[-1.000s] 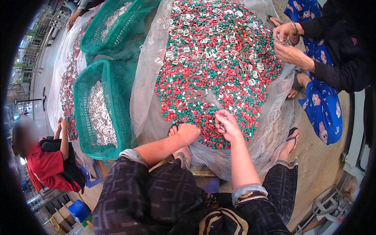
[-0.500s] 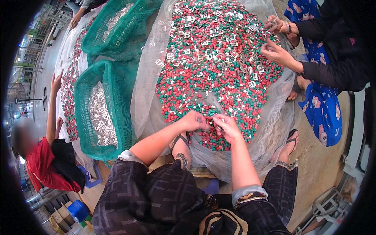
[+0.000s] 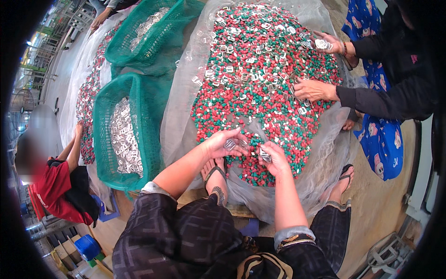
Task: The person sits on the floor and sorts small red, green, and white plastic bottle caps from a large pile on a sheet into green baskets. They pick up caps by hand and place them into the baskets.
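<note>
A big heap of small red and green pellets (image 3: 265, 88) mixed with silver metal buckles lies on a white mesh sheet (image 3: 181, 111). My left hand (image 3: 223, 143) hovers at the heap's near edge, palm up, holding several silver buckles (image 3: 231, 144). Just to its right, my right hand (image 3: 274, 158) pinches another silver buckle (image 3: 264, 153) over the pellets. The two hands are close together, almost touching.
A green net basket (image 3: 104, 139) with silver buckles stands at left, another green basket (image 3: 153, 32) behind it. A person in dark sleeves (image 3: 390, 93) picks at the heap from the right. A person in red (image 3: 51, 186) sits at the lower left by another pellet sheet.
My left hand rose from the pellets and turned palm up with buckles in it. My right hand moved slightly toward it. The person at right shifted both hands over the heap.
</note>
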Demonstrator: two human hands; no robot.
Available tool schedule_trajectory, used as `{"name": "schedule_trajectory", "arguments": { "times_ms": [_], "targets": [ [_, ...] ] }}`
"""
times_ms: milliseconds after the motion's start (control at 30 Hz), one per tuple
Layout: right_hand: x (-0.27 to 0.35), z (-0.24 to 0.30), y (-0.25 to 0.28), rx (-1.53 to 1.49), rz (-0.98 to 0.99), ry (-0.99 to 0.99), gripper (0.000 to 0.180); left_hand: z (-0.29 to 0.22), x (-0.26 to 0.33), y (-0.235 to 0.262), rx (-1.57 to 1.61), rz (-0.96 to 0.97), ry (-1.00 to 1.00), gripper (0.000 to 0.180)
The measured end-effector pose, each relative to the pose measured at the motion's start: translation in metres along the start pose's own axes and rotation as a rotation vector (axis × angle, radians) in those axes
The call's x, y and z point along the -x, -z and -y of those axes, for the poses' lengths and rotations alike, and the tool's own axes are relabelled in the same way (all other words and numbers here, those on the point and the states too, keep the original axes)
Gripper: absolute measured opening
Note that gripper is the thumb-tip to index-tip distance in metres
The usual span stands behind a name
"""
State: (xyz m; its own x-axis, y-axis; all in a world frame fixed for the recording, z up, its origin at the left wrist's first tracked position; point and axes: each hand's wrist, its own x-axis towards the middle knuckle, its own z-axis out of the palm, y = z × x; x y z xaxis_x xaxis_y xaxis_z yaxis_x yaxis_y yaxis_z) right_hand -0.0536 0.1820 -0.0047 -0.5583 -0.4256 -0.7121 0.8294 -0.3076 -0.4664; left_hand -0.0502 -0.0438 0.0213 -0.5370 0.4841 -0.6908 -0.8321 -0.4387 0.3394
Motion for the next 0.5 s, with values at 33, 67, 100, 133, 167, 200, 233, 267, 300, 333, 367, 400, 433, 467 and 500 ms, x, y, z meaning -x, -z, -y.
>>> {"name": "schedule_trajectory", "arguments": {
  "times_ms": [33, 67, 100, 133, 167, 200, 233, 267, 300, 333, 367, 400, 433, 467, 500],
  "targets": [
    [0.001, -0.002, -0.002, -0.009, -0.002, 0.011, 0.013, -0.001, 0.002, 0.004, 0.051, 0.015, -0.014, 0.044],
    [0.003, -0.002, -0.004, -0.019, 0.002, 0.025, 0.013, -0.002, 0.001, 0.007, 0.063, 0.04, -0.017, 0.047],
    [0.002, -0.002, -0.006, -0.029, 0.013, 0.041, 0.013, -0.005, 0.004, 0.001, 0.048, 0.001, -0.047, 0.038],
    [0.0, -0.004, -0.005, -0.012, -0.008, 0.02, 0.013, -0.001, 0.0, 0.008, -0.039, 0.01, -0.091, 0.032],
    [-0.001, -0.003, -0.003, -0.013, 0.016, 0.03, 0.013, 0.001, -0.005, 0.018, -0.131, 0.016, -0.137, 0.026],
    [0.0, -0.003, -0.001, -0.014, 0.034, 0.036, 0.014, 0.0, -0.003, 0.022, -0.352, -0.06, -0.122, 0.02],
    [-0.001, -0.004, -0.002, -0.014, 0.053, 0.041, 0.014, 0.004, -0.006, 0.034, -0.708, -0.241, -0.148, 0.024],
    [0.0, -0.003, 0.0, -0.039, 0.05, 0.041, 0.013, 0.005, -0.003, 0.036, -1.04, -0.381, -0.257, 0.027],
    [0.0, -0.004, 0.001, -0.06, 0.045, 0.037, 0.013, 0.002, 0.008, 0.031, -1.364, -0.526, -0.363, 0.031],
    [0.0, -0.003, 0.001, -0.082, 0.039, 0.033, 0.012, -0.003, 0.019, 0.025, -1.421, -0.631, -0.253, 0.032],
    [0.002, -0.002, -0.002, -0.079, 0.043, 0.027, 0.012, -0.007, 0.023, 0.028, -1.186, -0.61, -0.196, 0.03],
    [0.004, 0.0, -0.005, -0.076, 0.047, 0.021, 0.011, -0.012, 0.027, 0.032, -0.952, -0.581, -0.142, 0.029],
    [0.006, 0.002, -0.007, -0.074, 0.049, 0.015, 0.011, -0.016, 0.032, 0.037, -0.72, -0.545, -0.09, 0.027],
    [0.004, 0.001, -0.007, -0.073, 0.044, 0.022, 0.01, -0.007, 0.027, 0.065, -0.352, -0.447, -0.112, 0.019],
    [0.002, 0.0, -0.003, -0.087, 0.045, 0.02, 0.01, -0.01, 0.034, 0.068, -0.287, -0.366, -0.149, 0.016]
  ]
}}
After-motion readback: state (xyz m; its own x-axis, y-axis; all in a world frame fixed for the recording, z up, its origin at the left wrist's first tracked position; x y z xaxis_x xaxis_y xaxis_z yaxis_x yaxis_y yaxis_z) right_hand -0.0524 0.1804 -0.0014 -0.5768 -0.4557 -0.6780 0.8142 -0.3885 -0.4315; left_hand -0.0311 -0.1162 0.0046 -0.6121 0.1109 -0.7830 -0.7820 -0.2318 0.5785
